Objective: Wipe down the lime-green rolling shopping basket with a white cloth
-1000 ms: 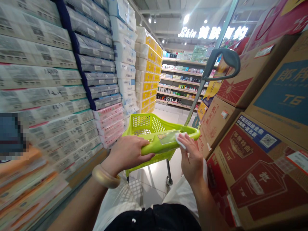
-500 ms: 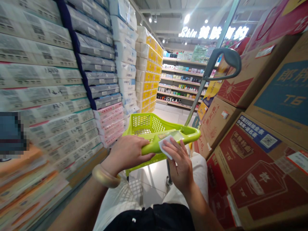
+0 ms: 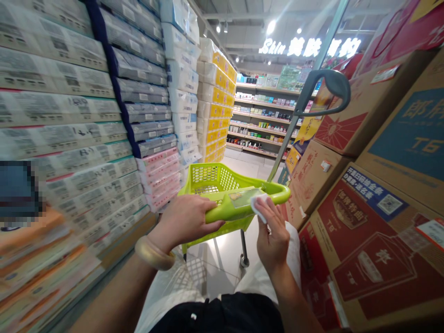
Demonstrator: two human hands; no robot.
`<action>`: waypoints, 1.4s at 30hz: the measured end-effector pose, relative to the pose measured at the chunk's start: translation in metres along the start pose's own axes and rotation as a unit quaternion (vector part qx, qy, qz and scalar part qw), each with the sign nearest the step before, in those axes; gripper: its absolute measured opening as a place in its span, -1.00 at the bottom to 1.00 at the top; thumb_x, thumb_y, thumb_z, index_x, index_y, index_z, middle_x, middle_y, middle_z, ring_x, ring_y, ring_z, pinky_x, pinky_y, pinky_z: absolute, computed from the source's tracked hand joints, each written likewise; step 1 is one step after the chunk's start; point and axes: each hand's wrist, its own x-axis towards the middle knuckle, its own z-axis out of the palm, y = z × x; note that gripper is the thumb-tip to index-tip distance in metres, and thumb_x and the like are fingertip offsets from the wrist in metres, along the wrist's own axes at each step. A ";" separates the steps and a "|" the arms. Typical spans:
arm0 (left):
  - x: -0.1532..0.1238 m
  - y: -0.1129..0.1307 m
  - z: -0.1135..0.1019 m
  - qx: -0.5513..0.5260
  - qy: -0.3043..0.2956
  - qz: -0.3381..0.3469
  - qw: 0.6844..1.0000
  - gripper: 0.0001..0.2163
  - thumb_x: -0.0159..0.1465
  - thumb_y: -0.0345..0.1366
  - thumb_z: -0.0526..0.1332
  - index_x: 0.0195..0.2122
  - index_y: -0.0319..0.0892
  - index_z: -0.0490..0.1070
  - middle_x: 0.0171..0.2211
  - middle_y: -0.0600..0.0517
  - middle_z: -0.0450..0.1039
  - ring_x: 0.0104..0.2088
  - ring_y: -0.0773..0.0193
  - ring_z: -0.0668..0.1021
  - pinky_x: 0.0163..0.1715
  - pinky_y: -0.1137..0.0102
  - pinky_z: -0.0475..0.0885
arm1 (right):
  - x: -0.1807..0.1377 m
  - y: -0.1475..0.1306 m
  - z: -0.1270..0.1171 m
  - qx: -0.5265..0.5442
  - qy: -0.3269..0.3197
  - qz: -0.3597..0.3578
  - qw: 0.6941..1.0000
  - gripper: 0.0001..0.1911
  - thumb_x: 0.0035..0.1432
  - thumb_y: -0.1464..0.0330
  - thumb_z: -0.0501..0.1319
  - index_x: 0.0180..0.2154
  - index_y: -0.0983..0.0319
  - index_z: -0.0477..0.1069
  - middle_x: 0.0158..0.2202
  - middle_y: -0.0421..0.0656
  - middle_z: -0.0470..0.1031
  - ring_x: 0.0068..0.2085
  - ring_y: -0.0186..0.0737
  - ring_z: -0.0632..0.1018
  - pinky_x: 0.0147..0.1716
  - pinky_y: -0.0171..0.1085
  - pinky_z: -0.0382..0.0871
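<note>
A lime-green shopping basket (image 3: 211,178) on wheels stands in the aisle before me, with a grey pull handle (image 3: 324,90) raised at the upper right. My left hand (image 3: 187,219), a pale bangle on its wrist, is wrapped around the basket's near rim. My right hand (image 3: 272,236) presses a small white wipe (image 3: 259,203) with its fingertips against the same rim, just right of a clear label panel (image 3: 243,196). The basket looks empty inside.
Stacked tissue and paper packs (image 3: 104,120) wall the left side. Red and brown cartons (image 3: 367,217) are piled close on the right. Shelves of goods (image 3: 263,120) stand at the aisle's far end under a lit sign.
My right hand slid the wipe left along the rim, then back right to the spot beside the label panel. My left hand kept its grip.
</note>
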 end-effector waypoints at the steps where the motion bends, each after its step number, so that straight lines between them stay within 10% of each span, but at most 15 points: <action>1: 0.000 0.000 0.000 -0.001 0.001 0.000 1.000 -0.61 0.24 0.11 0.11 -0.36 -0.10 0.50 -0.34 -0.03 0.59 -0.31 0.14 0.57 -0.41 0.36 0.30 | 0.000 0.003 -0.001 -0.007 0.018 0.019 1.000 -0.66 0.31 0.50 0.07 0.03 0.14 0.47 0.02 -0.07 0.58 0.20 -0.05 0.45 0.23 0.14 0.21; 42: 0.002 -0.003 0.003 -0.010 -0.001 0.000 1.000 -0.61 0.25 0.11 0.10 -0.37 -0.11 0.48 -0.33 -0.02 0.57 -0.28 0.12 0.57 -0.38 0.35 0.32 | -0.033 0.010 0.006 0.014 0.032 -0.010 0.999 -0.61 0.27 0.57 0.12 0.07 0.15 0.45 0.06 -0.06 0.55 0.23 -0.06 0.41 0.16 0.04 0.35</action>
